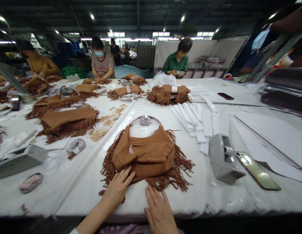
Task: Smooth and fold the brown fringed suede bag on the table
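Note:
A brown suede fringed handbag [146, 152] lies flat in front of me, its fringe spread out to both sides and below. Its wrapped handle [145, 121] curves away at the top, with a coil of wrapped strap inside the loop. My left hand [119, 185] rests with fingers stretched out on the bag's lower left edge and fringe. Just below the fringe, my right hand [158, 208] lies flat on the white table [190, 203], fingers extended, holding nothing. A small white tag hangs at the bag's zip.
Right of the bag stand a grey tape dispenser [224, 159], a phone [258, 170] and white foam strips [190, 118]. Leftward are another fringed bag [68, 122], small tan tags [107, 122], a coiled strap [76, 146] and another dispenser [21, 159]. Co-workers stand across the table.

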A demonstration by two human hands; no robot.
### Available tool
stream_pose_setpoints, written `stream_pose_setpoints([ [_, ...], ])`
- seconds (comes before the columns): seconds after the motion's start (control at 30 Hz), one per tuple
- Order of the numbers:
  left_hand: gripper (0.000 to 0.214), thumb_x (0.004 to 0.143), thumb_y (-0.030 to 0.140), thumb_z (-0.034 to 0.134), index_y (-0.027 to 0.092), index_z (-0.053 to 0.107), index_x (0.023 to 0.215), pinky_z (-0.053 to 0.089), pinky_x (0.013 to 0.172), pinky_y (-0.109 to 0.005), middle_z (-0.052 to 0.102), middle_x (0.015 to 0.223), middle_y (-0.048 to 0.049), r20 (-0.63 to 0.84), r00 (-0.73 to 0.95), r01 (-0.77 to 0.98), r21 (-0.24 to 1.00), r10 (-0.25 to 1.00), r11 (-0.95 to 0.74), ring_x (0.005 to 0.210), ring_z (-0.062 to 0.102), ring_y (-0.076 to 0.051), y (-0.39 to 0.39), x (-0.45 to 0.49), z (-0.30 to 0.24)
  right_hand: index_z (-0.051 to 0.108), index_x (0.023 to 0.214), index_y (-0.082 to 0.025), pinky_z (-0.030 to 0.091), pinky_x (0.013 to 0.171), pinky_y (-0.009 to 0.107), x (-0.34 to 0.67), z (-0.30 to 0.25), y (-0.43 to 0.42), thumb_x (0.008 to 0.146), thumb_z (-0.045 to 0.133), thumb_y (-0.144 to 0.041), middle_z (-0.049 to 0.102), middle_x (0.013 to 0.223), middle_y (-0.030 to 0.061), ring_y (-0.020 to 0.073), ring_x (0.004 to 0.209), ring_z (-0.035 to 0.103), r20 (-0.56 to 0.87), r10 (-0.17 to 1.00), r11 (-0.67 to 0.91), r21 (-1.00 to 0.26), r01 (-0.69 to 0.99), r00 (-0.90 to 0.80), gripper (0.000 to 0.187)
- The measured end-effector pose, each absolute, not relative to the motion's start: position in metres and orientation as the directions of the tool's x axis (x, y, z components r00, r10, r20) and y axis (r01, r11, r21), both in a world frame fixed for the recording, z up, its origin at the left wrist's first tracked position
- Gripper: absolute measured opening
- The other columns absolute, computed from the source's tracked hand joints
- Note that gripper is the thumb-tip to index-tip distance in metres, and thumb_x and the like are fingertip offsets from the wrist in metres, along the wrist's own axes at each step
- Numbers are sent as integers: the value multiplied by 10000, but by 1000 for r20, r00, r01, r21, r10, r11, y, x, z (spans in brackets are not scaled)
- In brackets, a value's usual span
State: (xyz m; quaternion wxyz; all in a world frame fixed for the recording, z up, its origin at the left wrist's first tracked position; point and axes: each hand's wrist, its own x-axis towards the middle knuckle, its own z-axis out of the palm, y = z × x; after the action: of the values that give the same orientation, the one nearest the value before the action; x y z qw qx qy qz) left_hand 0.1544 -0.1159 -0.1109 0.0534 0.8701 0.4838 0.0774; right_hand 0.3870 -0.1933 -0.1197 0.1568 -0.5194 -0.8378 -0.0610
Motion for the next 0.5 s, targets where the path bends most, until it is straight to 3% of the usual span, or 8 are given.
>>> stream_pose_setpoints([
  [0.07,969,590,-107,362,301,278,1464,361,1099,-442,248,1550,-43,124,516,827,186,848,-531,1378,326,-234,-118,149,-120,348,1427,-160,379,1030,419,388,-121,-195,812,491,-195,438,1450,64,233,1270,456,337,848,458,-73,886,-410,632],
  [0.2,879,671,-90,327,282,281,1466,359,1103,-460,239,1551,-54,192,505,816,214,842,-538,1398,289,-240,-123,152,-135,384,1405,-175,435,1007,411,405,-116,-197,858,487,-214,478,1418,87,227,1269,464,370,806,534,-117,837,-462,558],
  [0.37,786,715,-51,330,226,337,1450,345,1118,-454,245,1548,-75,201,490,798,288,848,-530,1419,240,-248,-125,158,-135,380,1403,-165,452,993,432,459,-106,-177,918,503,-323,504,1370,144,257,1248,477,497,863,261,-286,922,-90,524],
  [0.5,754,732,-45,320,216,358,1439,342,1123,-452,270,1540,-78,205,462,796,333,863,-505,1418,243,-242,-124,160,-132,478,1313,-155,462,916,471,484,-105,-150,841,615,-397,500,1350,171,317,1186,492,385,919,197,-262,945,-85,548],
])
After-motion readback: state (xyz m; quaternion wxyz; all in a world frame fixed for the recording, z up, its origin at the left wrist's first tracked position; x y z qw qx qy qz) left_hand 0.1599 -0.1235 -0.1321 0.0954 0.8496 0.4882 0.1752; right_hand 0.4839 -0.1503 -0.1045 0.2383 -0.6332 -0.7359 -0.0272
